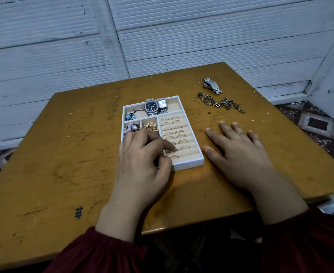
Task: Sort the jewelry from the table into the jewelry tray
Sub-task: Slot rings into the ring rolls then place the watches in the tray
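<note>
While the right hand (239,152) lies flat on the worn brown wooden tabletop (63,154) just beside the tray, fingers spread and holding nothing, the left hand (142,160) works over the white-rimmed, beige-lined jewelry tray (189,164). Its grip is curled tight, forefinger and thumb closing over the near rows of the ring rolls, where thin silver rings (179,127) sit in the slots. Whether a ring is pinched there I cannot tell; the knuckles hide it. So this looks like the ring-seating step, and the tray is nearly full: two wristwatches (152,107) in the far compartment, pink beads (131,128) in a small one. Out on the tabletop, well apart to the far right, wait a folded silver metal-band watch (212,86) and a dark link chain (220,103). Next move, I reckon: free the left hand, reach across, and gather that loose chain without tangling it.
</note>
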### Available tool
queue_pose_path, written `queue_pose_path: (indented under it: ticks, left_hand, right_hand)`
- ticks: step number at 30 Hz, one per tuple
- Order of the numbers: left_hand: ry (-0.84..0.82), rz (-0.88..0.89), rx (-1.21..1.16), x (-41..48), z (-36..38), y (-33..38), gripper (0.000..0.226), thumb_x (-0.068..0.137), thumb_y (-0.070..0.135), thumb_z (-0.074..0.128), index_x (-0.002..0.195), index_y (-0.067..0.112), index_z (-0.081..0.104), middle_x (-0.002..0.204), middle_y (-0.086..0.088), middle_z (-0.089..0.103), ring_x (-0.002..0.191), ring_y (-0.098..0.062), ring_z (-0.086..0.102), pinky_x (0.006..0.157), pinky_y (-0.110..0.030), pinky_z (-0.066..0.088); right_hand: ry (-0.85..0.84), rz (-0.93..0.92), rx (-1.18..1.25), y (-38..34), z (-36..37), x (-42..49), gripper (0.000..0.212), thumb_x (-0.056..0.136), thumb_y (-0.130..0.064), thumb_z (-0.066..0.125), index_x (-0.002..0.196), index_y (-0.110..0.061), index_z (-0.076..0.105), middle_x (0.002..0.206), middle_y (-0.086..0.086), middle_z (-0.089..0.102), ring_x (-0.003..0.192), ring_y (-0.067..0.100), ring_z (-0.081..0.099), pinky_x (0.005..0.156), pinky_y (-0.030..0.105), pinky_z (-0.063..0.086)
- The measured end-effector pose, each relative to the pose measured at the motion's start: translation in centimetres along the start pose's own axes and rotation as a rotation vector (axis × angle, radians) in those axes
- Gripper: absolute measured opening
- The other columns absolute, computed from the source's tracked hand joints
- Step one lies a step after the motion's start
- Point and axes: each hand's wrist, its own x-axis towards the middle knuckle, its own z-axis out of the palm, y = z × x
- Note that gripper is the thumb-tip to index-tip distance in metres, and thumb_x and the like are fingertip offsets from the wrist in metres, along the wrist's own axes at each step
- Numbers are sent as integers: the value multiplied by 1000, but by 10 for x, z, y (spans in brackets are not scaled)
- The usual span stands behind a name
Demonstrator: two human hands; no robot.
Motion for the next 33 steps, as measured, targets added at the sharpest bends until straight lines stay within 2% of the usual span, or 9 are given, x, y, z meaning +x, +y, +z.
queue_pose_path:
  ticks: [4,7,14,18,22,27,30,33]
  left_hand:
    - [28,0,-32,2,0,0,34,79,27,41,91,22,72,91,8,55,91,-16,47,80,-36,41]
    - [36,5,-63,5,1,3,33,80,26,42,92,19,72,91,6,57,91,-16,50,79,-38,45]
    - [18,9,-156,19,4,15,23,84,17,50,97,19,69,95,6,59,91,-12,57,76,-39,52]
    - [-57,6,-167,37,1,24,24,85,23,49,100,24,67,95,11,60,87,-9,58,76,-38,51]
    - [-112,-54,-223,71,2,26,20,87,23,50,98,28,66,91,13,65,83,-7,59,76,-37,52]
    - [-169,-98,-230,126,17,18,16,87,18,55,92,27,67,66,18,60,62,4,55,67,-26,48]
    - [-201,-108,-186,156,27,7,17,86,17,55,93,25,69,68,17,58,64,-1,53,64,-23,42]
    - [-195,-136,-169,187,38,-7,17,84,15,56,90,24,69,68,14,57,69,-13,55,67,-26,45]
  right_hand:
    - [26,6,36,-1,-1,0,58,94,-60,29,148,-45,15,160,-7,7,148,16,-1,118,44,1]
    - [65,20,87,-4,-4,-1,55,94,-57,37,146,-42,26,158,-8,17,147,16,7,118,43,5]
    - [212,39,275,-5,-13,-2,38,92,-46,49,129,-37,51,135,-11,48,125,13,41,108,41,33]
    - [265,16,412,-9,-23,7,33,91,-42,53,122,-32,57,121,-7,54,111,13,48,96,45,45]
    - [289,11,396,-8,-34,30,32,91,-41,54,121,-29,60,119,-4,56,110,16,51,93,40,45]
    - [355,82,373,-2,-42,77,27,90,-36,56,115,-28,63,119,3,61,113,26,53,95,40,43]
    - [393,159,331,5,-45,111,30,88,-33,57,117,-28,62,117,4,64,113,30,53,94,39,40]
    - [405,221,309,11,-43,141,31,89,-34,57,119,-28,61,119,2,64,116,30,52,96,40,37]
